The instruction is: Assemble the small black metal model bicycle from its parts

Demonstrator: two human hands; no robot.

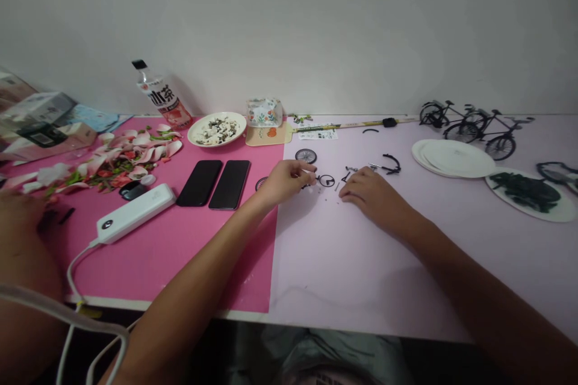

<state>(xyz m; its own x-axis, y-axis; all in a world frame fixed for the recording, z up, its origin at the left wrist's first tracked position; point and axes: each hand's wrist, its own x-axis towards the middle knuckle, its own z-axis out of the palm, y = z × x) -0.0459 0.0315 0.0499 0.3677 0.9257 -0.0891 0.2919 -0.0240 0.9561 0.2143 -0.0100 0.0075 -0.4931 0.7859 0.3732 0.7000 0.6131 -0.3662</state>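
Above the line where the pink and lilac table covers meet is my left hand (289,182), its thumb and fingers pinched together by a small dark part too blurred to name. A black ring-shaped part (327,180) lies just right of those fingertips. My right hand (368,191) rests on the lilac cover with curled fingers, and whatever they hold is hidden. Small loose black pieces (348,172) are beside it. Behind my left hand lies a model bicycle wheel (306,156); another wheel (261,183) is partly covered by that hand. A curved black part (392,165) lies beyond my right hand.
Assembled model bicycles (478,126) stand at the back right, behind stacked white plates (469,158) and a plate of dark parts (560,210). Two phones (230,184), a power bank (135,213), petals (130,159) and a bottle (163,96) occupy the left. Another person's arm (22,252) is at far left.
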